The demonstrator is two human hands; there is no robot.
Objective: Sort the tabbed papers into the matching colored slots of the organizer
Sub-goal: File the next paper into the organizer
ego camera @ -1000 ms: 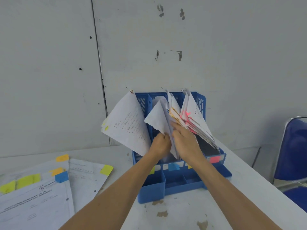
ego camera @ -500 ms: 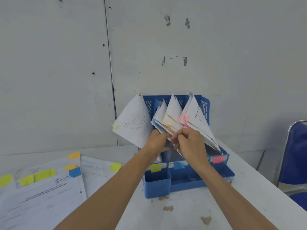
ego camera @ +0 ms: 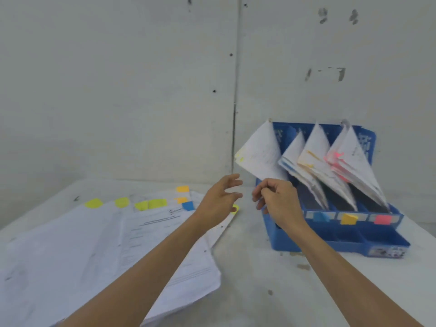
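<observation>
- The table fills the lower frame; it is pale and scuffed.
- The pile of papers spreads over the lower left; its tabs line the far edge, yellow tabs then a blue tab nearest centre.
- The organizer sits right of centre against the wall; sorted sheets lean in its slots above the blue label, orange label and pink label.
- My left hand hovers at the pile's right edge, fingers spread, holding nothing; I would set it on one tab, check the colour, and peel a single sheet only.
- My right hand has its fingers curled at the lower corner of the leftmost sheet; I cannot tell whether it pinches it; I would use it to part the bundles so the next sheet slides in.
</observation>
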